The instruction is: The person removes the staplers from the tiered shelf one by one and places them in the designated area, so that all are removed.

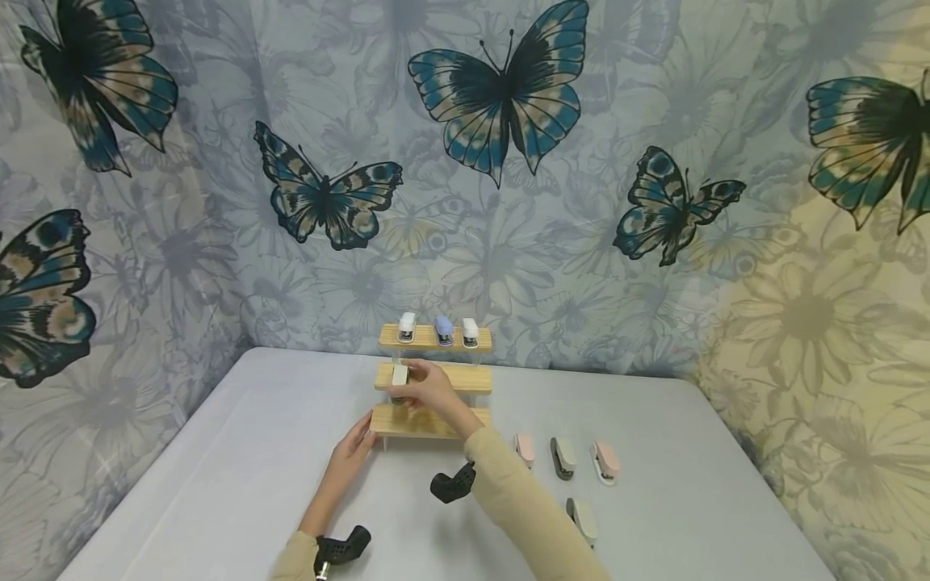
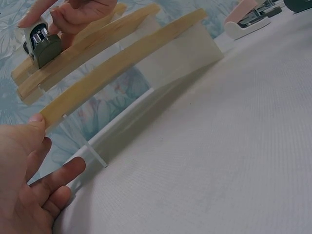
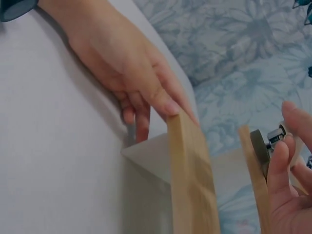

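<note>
Both hands busy: right hand (image 1: pixel 429 387) pinches a half-hidden stapler (image 1: pixel 399 375); left hand (image 1: pixel 353 448), open, touches the rack (image 1: pixel 407 423).

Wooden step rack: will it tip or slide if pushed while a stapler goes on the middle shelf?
Probably light: thin wood shelves on white panels, so the wooden step rack may slide on the smooth cloth. The left hand braces its bottom shelf end. The right hand sets a stapler down.
</note>
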### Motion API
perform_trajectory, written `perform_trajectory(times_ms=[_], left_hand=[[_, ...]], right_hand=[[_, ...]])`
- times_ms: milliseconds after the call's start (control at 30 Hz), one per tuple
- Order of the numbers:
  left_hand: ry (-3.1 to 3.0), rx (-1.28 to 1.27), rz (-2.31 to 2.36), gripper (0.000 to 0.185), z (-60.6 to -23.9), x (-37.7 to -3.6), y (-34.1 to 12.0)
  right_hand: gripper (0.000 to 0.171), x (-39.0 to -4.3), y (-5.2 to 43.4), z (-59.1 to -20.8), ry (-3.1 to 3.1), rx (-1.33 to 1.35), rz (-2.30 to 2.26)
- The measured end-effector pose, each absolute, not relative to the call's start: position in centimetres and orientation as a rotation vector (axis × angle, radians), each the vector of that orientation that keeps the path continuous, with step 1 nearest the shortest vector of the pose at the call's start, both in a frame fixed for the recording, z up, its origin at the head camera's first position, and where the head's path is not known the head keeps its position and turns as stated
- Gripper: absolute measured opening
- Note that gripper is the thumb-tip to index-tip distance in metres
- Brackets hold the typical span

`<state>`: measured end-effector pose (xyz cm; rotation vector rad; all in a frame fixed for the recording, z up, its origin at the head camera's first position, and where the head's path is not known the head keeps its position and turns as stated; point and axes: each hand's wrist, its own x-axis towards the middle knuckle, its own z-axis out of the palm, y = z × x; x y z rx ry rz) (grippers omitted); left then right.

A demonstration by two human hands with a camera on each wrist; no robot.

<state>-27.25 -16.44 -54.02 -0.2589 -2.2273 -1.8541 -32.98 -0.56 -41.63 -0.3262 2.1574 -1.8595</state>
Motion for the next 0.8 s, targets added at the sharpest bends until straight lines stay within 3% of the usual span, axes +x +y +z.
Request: perform_trajectory(times_ms=[467, 800], left_hand=[[-2.263, -0.248, -1.836, 0.046, -54.1, -27.1, -16.5], [-2.248, -0.233, -1.843, 0.047, -54.2, -27.3, -16.3]], right_hand=[[0.062, -31.5, 1.1, -41.9, 2.184, -0.327, -1.879], [0.058, -28.1, 3.7, -41.5, 2.159, -0.373, -1.851]])
